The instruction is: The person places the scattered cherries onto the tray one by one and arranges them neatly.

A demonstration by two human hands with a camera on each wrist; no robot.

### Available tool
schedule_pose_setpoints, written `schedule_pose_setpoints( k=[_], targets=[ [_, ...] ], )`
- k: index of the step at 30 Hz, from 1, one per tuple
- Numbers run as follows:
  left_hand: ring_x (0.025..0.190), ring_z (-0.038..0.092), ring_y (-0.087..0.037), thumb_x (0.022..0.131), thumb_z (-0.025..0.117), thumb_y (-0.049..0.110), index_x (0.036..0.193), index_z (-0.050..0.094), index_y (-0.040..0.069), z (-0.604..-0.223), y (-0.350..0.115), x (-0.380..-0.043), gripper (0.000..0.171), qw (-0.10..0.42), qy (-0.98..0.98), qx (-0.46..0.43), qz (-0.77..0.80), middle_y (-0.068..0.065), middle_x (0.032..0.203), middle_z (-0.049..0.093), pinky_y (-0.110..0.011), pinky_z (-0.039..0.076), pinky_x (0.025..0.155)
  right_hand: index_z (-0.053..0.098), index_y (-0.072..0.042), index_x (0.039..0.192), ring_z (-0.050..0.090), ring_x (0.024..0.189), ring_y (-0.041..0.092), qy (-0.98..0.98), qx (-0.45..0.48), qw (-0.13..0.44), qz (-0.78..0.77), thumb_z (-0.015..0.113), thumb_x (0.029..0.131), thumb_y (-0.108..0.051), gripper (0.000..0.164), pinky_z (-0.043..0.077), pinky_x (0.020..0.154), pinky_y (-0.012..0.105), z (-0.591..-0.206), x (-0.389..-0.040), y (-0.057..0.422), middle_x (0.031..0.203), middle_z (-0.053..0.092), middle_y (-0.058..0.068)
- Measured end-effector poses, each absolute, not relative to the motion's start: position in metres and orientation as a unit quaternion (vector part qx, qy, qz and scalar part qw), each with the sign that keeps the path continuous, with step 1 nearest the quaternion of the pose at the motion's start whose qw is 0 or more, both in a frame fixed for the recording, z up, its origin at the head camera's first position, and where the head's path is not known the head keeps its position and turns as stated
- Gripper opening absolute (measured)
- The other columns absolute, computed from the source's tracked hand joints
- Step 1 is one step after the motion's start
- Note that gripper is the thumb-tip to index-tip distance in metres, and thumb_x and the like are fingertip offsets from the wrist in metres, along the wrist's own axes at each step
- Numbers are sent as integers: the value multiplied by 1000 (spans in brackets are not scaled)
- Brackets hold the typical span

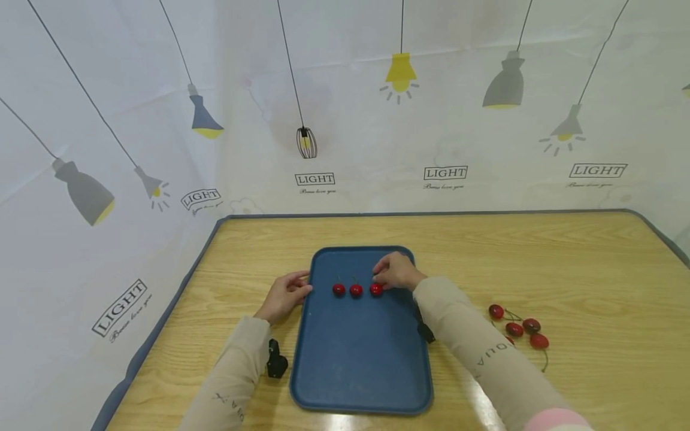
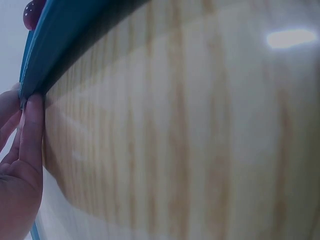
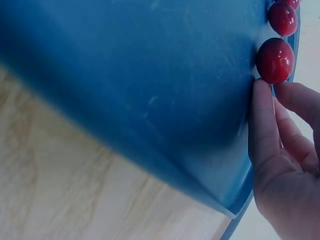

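Note:
A blue rectangular tray [image 1: 361, 359] lies on the wooden table, bearing a row of three red cherries. The left cherry [image 1: 338, 290] and the middle cherry [image 1: 356, 291] have stems pointing toward the tray's far end. At the right end of the row is the third cherry [image 1: 375, 290], its stem end at the thumb and fingertips of my right hand [image 1: 398, 270], which pinches it; the fingers hide its stem. My left hand [image 1: 284, 294] holds the tray's left rim, thumb and fingers meeting at the edge [image 2: 35, 75].
Several loose cherries [image 1: 514, 329] lie on the table [image 1: 604, 287] right of the tray, partly behind the right sleeve [image 1: 474, 341]. A black device [image 1: 277, 359] shows beside the left sleeve, another [image 1: 426, 331] under the right wrist. A lamp-printed cloth [image 1: 361, 143] hangs behind the table.

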State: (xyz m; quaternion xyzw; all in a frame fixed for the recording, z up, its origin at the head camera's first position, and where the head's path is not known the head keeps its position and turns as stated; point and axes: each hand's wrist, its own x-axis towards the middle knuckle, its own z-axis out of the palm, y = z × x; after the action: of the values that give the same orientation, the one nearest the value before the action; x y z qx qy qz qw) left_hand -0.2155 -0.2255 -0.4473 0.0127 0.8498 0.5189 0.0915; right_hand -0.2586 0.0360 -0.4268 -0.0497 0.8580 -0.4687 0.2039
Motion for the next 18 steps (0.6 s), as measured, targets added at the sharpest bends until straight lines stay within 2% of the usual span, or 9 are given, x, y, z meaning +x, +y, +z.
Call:
schedule_pose_setpoints(
  k=[18],
  targets=[
    [78,56,-16,86,57,8,128,46,2,-448,-226,-216,43,92,849,5,521,-14,98,55,-30,51,68,59,8,99,59,70,17,854,-89,210,-467,60,81,1,20,53,62,26,-415,-253,44,83,60,13]
  ],
)
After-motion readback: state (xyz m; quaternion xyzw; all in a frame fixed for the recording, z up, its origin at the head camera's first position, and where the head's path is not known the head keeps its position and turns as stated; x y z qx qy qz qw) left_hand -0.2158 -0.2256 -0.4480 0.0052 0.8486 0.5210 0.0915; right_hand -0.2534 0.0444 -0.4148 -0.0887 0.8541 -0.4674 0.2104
